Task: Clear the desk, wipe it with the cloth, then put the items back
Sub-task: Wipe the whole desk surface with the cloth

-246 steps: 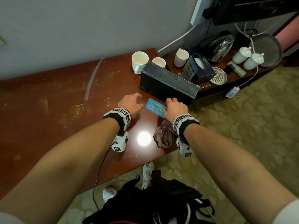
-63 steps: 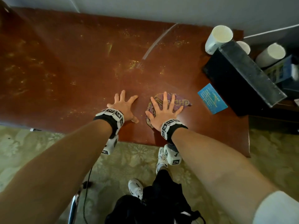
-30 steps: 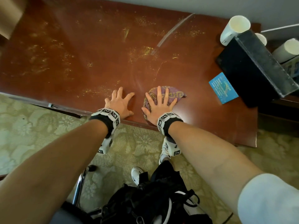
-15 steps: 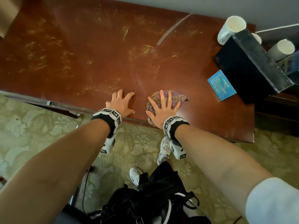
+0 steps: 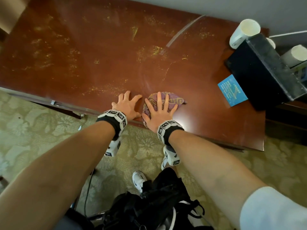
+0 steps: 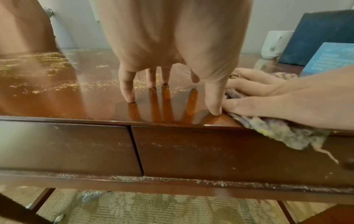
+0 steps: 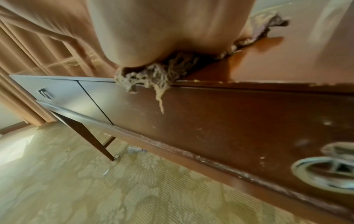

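Both hands lie flat with fingers spread — the right hand pressing the purple cloth at the tabletop's near edge, the left hand bare on the wood beside it. The cloth's frayed end already overhangs — another pull toward the edge could drag it off, and the yellow grit behind goes unwiped.

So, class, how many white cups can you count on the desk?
3. One white cup stands at the far right corner; a second peeks from behind the black box; a third sits right of it. Others may be hidden.
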A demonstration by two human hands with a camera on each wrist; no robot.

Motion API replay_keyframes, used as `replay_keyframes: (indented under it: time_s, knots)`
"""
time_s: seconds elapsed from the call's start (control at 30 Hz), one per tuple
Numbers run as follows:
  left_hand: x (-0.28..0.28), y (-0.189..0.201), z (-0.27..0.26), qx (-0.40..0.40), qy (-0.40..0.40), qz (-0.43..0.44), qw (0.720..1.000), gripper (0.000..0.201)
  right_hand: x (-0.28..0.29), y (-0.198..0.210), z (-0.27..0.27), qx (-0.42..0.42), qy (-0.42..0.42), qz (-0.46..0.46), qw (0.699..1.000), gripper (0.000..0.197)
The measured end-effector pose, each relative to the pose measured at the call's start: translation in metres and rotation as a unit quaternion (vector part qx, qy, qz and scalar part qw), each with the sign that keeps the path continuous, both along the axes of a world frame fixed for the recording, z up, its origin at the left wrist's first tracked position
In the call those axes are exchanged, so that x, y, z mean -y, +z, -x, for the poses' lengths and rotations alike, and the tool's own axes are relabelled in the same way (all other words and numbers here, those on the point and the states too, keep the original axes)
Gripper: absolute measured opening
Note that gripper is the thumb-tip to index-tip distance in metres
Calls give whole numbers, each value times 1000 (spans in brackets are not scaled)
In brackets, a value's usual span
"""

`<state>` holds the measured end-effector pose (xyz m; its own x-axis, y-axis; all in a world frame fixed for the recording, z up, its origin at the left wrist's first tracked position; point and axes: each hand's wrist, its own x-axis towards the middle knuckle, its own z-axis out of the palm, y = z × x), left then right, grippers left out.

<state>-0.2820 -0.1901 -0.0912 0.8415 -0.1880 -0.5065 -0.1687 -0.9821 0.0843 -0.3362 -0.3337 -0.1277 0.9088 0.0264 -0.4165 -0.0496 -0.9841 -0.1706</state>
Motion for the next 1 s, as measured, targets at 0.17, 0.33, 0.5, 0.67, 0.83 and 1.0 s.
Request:
replay_keyframes:
  time_s: [0.17,0.33,0.5,0.67,0.83,1.0]
  knots:
    - [-3,2,-7,-8,-12,4,1000,84,32,0,4,-3,-8,2,1000,62]
    - [7,5,-25,-9,-24,-2,1000,87,56,3,0,-14,-43,5,999,61]
    - [25,7,-56,-22,-23,-5,999,92,59,2,-16,-18,-66,3,998,60]
    - [37,11,-91,-51,-11,-10,999,102,88,5,-76,-50,-98,4,994,62]
    - [47,13,-114,-93,0,-42,995,118,118,10,-138,-54,-117,5,992,65]
    - [52,14,-118,-99,2,-65,993,119,135,15,-202,-45,-122,5,991,66]
